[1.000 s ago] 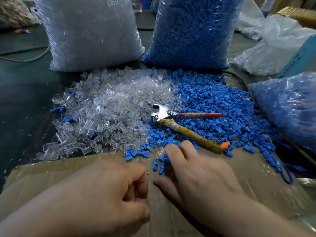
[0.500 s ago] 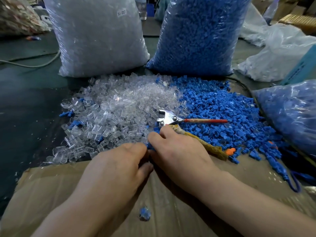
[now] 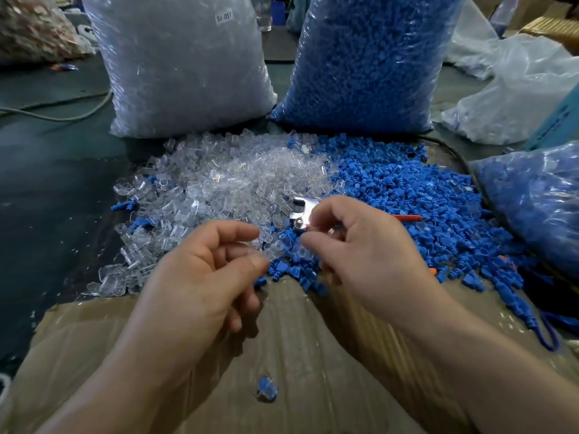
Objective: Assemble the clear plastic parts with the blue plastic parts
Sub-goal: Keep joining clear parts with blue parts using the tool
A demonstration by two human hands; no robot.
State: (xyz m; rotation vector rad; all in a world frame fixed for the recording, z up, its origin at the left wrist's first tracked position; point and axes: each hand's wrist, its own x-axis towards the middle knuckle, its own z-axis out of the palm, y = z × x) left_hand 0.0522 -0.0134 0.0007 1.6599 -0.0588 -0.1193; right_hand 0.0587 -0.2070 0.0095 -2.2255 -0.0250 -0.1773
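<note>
Clear part [image 3: 273, 249] pinched in left hand [image 3: 203, 277] fingers; right hand [image 3: 366, 258] fingers clamped on small part [image 3: 305, 252], colour unclear. Blue-clear piece [image 3: 266, 389] on cardboard [image 3: 313, 333].

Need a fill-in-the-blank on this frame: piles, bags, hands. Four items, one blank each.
1. The pile of loose clear parts lies to the ___ of the pile of loose blue parts.
2. The left hand pinches a ___ plastic part in its fingers.
3. One assembled piece lies on the ___.
4. The bag with the white label holds ___ parts.
Missing words: left; clear; cardboard; clear.
</note>
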